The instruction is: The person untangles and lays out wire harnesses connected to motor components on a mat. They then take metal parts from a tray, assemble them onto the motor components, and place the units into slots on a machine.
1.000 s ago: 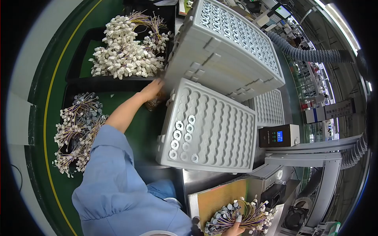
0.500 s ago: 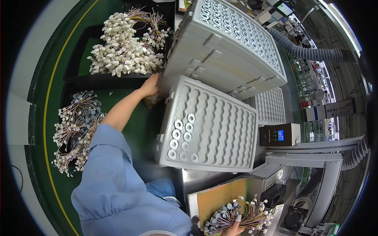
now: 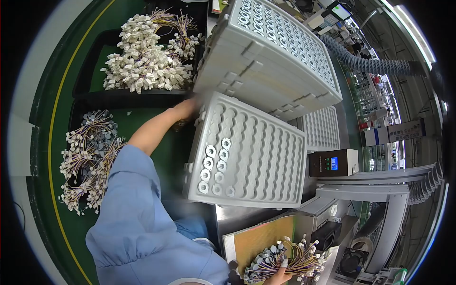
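Note:
My left hand (image 3: 186,109) is at the end of the blue sleeve, blurred by motion, between the black bin and the grey tray (image 3: 256,156). Its fingers are mostly hidden; a small brownish thing shows below it. Silvery round parts with holes sit in the tray's near rows. At the bottom, my right hand (image 3: 279,274), a white cover on one fingertip, closes on a bundle of wires (image 3: 289,259) with white connectors and grey discs. That bundle lies over a tan board (image 3: 259,240).
White connectors on wires (image 3: 147,61) heap in a black bin (image 3: 85,76). More wire bundles (image 3: 90,152) lie in the lower bin. Stacked grey trays (image 3: 266,66) hold many round parts. Near the tray stand a display box (image 3: 334,163) and a metal frame (image 3: 365,190).
My left hand has shifted slightly down and to the right, and the brownish thing below it shows less. The whole view has moved slightly left. My right hand stays at the bundle.

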{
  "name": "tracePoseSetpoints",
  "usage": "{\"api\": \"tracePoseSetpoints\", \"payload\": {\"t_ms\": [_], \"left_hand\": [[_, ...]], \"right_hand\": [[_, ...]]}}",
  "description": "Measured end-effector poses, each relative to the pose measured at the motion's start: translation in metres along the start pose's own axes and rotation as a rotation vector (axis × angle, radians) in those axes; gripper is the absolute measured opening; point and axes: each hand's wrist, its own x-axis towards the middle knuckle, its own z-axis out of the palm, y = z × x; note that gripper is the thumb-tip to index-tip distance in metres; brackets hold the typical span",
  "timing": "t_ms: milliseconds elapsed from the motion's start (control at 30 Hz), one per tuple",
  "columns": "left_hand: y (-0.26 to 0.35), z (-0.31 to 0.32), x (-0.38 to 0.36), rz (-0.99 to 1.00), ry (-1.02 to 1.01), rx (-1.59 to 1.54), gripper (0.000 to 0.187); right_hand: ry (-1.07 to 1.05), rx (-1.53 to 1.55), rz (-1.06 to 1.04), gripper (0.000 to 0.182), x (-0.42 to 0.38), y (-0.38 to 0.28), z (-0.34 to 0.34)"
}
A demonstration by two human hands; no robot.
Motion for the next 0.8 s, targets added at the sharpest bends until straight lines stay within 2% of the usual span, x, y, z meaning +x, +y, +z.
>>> {"api": "tracePoseSetpoints", "payload": {"t_ms": [67, 200, 267, 300, 367, 500, 600, 667, 700, 733, 800], "left_hand": [[0.0, -0.005, -0.004, 0.092, 0.008, 0.044, 0.053], [0.003, -0.01, -0.003, 0.136, 0.097, 0.059, 0.055], [0.005, -0.006, 0.002, 0.213, 0.131, 0.082, 0.053], [0.007, -0.006, 0.002, 0.215, 0.133, 0.076, 0.053], [0.014, -0.006, 0.0, 0.052, 0.032, -0.018, 0.055], [0.003, -0.008, 0.002, 0.074, 0.031, 0.046, 0.059], [-0.014, -0.009, 0.009, 0.056, -0.075, 0.141, 0.065], [-0.023, -0.007, 0.009, 0.087, 0.263, 0.093, 0.026], [-0.029, -0.009, 0.012, 0.098, 0.267, 0.079, 0.037], [-0.032, -0.008, 0.012, 0.096, 0.267, 0.08, 0.037], [-0.02, -0.018, 0.011, 0.034, 0.369, 0.029, 0.051]], "right_hand": [[-0.009, -0.001, 0.008, 0.05, 0.0, 0.0, 0.0], [-0.003, 0.007, 0.003, 0.049, -0.003, -0.01, 0.006], [-0.004, 0.031, 0.081, 0.049, -0.003, -0.012, 0.007], [-0.017, 0.026, 0.014, 0.049, 0.0, -0.004, 0.003], [-0.012, 0.02, 0.0, 0.049, 0.002, 0.001, 0.001], [0.004, 0.008, -0.024, 0.049, 0.002, 0.003, 0.0], [0.012, -0.014, -0.021, 0.048, 0.003, 0.005, -0.001], [0.015, -0.008, -0.017, 0.047, 0.003, 0.005, 0.001], [0.01, 0.01, 0.005, 0.046, 0.003, 0.004, 0.001], [0.009, 0.01, 0.005, 0.046, 0.002, 0.001, 0.003], [0.017, 0.036, 0.024, 0.046, 0.001, -0.003, 0.005]]}}
